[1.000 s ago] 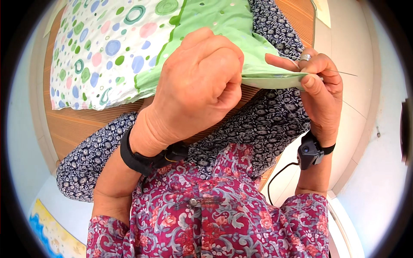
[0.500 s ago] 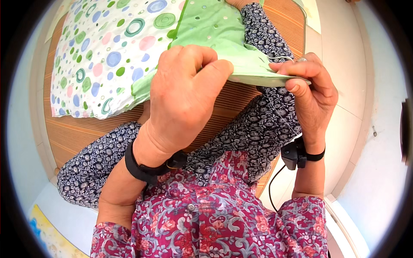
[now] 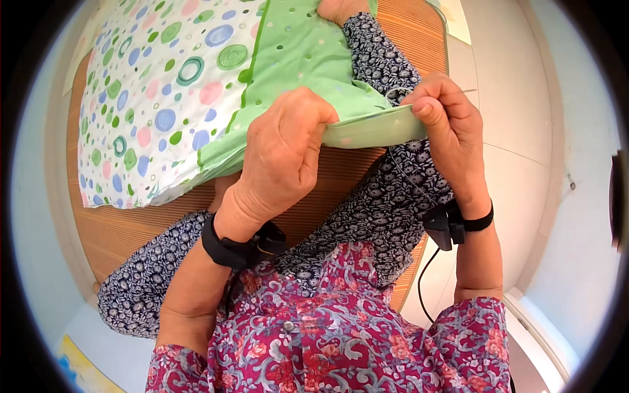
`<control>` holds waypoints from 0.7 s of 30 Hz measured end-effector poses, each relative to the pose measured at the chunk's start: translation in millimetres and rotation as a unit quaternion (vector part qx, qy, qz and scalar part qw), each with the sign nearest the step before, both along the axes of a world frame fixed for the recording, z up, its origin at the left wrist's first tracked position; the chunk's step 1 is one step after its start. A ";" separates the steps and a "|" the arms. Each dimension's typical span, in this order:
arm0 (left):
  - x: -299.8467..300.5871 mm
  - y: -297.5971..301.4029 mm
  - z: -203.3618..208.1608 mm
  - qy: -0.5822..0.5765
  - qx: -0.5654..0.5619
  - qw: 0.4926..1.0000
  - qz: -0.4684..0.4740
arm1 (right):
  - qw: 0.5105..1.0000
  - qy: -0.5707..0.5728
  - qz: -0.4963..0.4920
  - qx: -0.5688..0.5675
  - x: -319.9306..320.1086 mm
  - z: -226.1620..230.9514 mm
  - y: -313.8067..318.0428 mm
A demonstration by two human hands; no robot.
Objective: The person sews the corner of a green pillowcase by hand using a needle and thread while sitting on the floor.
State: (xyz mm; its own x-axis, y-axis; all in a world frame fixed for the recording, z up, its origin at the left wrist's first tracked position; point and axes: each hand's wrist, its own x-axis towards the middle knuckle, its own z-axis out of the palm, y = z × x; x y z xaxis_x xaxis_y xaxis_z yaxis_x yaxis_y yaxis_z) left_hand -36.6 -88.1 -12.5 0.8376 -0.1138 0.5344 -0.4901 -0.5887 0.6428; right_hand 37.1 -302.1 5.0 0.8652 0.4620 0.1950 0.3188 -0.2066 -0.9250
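A pillowcase (image 3: 154, 98), white with coloured dots and a plain green end (image 3: 298, 59), lies plump across the mat in front of me. My left hand (image 3: 282, 154) is closed on the green edge, thumb and fingers pinching the folded hem. At the hem's right end, my right hand (image 3: 449, 124) pinches the cloth between thumb and fingertips. A thin needle (image 3: 468, 90) pokes out past its fingers. White thread (image 3: 393, 95) loops beside the right fingertips, and a fine strand hangs over my leg. The green hem (image 3: 370, 131) is stretched between both hands.
I sit cross-legged on a brown striped mat (image 3: 314, 213), in dark floral trousers (image 3: 367, 203). My bare foot (image 3: 341, 10) rests by the pillowcase. Pale floor tiles (image 3: 514, 131) and a wall (image 3: 576, 242) are at the right. Both wrists wear black straps with small devices.
The right hand has moved left and slightly up, closer to the left hand. The hem between them now sags and shows more of its side. The pillowcase has shifted slightly down in view.
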 end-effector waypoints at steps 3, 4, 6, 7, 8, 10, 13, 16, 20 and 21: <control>2.8 -0.8 -1.7 0.014 -0.009 1.000 -0.023 | 0.999 0.038 -0.017 0.015 1.9 -4.0 3.0; 3.8 -0.5 -1.7 0.012 -0.006 0.999 -0.034 | 0.999 0.041 -0.022 0.015 2.3 -4.7 3.0; 6.0 0.5 -0.6 0.002 -0.009 0.998 -0.060 | 0.999 0.036 -0.029 0.009 3.1 -4.9 3.4; 6.7 1.1 0.4 -0.006 -0.016 0.997 -0.075 | 0.999 0.029 -0.032 0.002 3.2 -4.5 3.7; 7.3 1.4 1.5 -0.007 -0.026 0.996 -0.086 | 0.999 0.022 -0.035 -0.006 3.1 -4.1 4.4; 6.0 -0.1 3.9 0.001 -0.040 0.996 -0.076 | 0.998 0.034 -0.045 -0.005 2.9 -3.5 6.7; 6.7 -2.6 5.5 0.011 -0.078 0.996 -0.043 | 0.998 0.043 -0.054 0.003 1.7 -2.2 9.9; 8.4 -0.1 8.1 0.063 -0.120 0.991 0.000 | 0.998 0.025 -0.049 0.010 -3.0 1.2 10.4; 8.3 2.4 10.6 0.171 -0.195 0.966 0.013 | 0.997 0.037 -0.054 0.026 -8.3 1.6 13.4; 8.2 2.1 10.2 0.193 -0.212 0.958 0.006 | 0.997 0.037 -0.056 0.028 -9.0 0.4 14.3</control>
State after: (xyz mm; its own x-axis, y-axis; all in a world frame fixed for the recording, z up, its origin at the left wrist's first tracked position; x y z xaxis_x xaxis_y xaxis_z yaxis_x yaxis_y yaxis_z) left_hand -28.3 -86.0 -2.3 0.9820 0.0568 0.1802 -0.1619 -0.2380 0.9577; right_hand 28.1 -287.8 5.3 0.9234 0.3527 0.1515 0.2273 -0.1846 -0.9562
